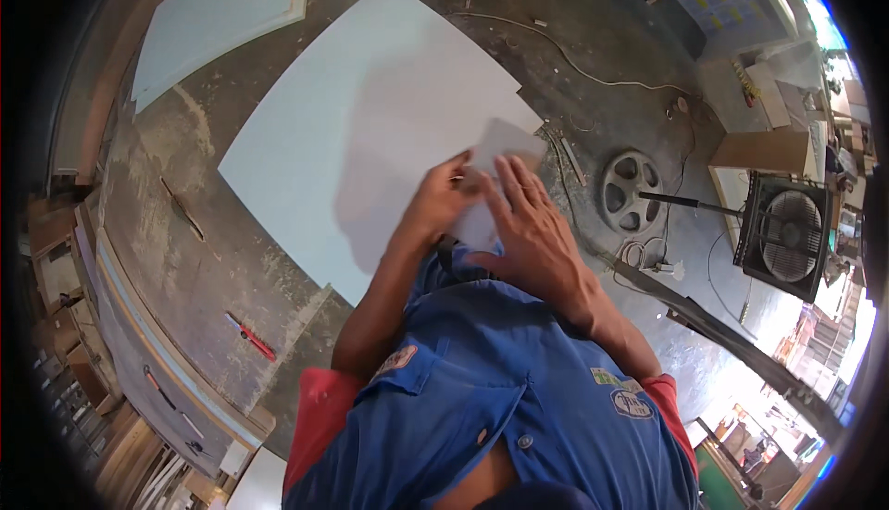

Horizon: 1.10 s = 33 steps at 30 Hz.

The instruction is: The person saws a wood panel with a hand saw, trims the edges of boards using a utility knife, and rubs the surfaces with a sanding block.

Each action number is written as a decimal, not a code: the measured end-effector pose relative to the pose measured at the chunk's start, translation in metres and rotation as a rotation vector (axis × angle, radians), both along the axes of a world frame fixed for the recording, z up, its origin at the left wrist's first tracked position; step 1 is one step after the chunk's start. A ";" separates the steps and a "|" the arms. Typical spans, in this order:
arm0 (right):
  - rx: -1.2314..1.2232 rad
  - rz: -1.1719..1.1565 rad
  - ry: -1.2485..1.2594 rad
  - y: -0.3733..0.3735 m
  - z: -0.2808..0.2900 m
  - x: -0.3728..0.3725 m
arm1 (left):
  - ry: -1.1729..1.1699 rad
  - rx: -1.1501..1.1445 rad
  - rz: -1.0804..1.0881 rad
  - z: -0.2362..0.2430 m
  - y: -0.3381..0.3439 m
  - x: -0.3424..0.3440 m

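Observation:
A large white panel (pixel 315 121) lies on the floor in front of me, with my shadow across its middle. My left hand (pixel 437 200) is over the panel's near right part, its fingers curled into a pinch. Some small dark thing is at its fingertips, too blurred to name. Just to the right, my right hand (pixel 535 242) has its fingers stretched out and held flat, pointing away from me. A darker grey patch shows beyond its fingertips at the panel's right edge; I cannot tell whether it is shadow or a separate piece.
More white sheets (pixel 222 24) lie at the far left. A red cutter knife (pixel 250 336) and a thin stick (pixel 182 209) lie on the floor to the left. At right, a black fan (pixel 792 232) lies tipped, its round base (pixel 632 192) beside a loose cable (pixel 593 77).

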State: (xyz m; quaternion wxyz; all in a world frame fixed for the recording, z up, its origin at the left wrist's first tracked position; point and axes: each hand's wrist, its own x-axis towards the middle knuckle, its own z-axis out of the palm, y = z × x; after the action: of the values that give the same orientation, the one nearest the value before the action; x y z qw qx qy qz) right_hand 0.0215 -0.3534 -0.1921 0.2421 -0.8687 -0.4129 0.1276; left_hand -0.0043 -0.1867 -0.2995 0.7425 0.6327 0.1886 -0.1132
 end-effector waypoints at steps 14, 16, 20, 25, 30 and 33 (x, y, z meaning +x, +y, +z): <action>-0.006 -0.354 0.429 -0.060 -0.091 0.175 | -0.332 0.857 0.213 -0.081 0.017 0.233; -0.080 -0.418 0.616 -0.042 -0.087 0.186 | -0.480 1.140 0.306 -0.112 0.047 0.253; -0.091 -0.413 0.600 -0.026 -0.101 0.193 | -0.435 1.394 -0.042 -0.123 0.054 0.266; -0.009 -0.361 0.413 -0.019 -0.127 0.195 | -0.403 1.387 -0.095 -0.119 0.052 0.268; -0.050 -0.423 0.540 -0.027 -0.106 0.183 | -0.311 1.400 -0.142 -0.107 0.025 0.262; -0.060 -0.489 0.414 -0.013 -0.117 0.177 | -0.293 1.435 -0.176 -0.107 0.021 0.265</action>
State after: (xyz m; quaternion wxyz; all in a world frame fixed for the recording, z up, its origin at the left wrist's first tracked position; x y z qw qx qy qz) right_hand 0.1981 -0.3660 -0.3095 0.3188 -0.9044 -0.1299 0.2520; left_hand 0.2605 -0.1658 -0.4070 0.1518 0.9842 0.0638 0.0647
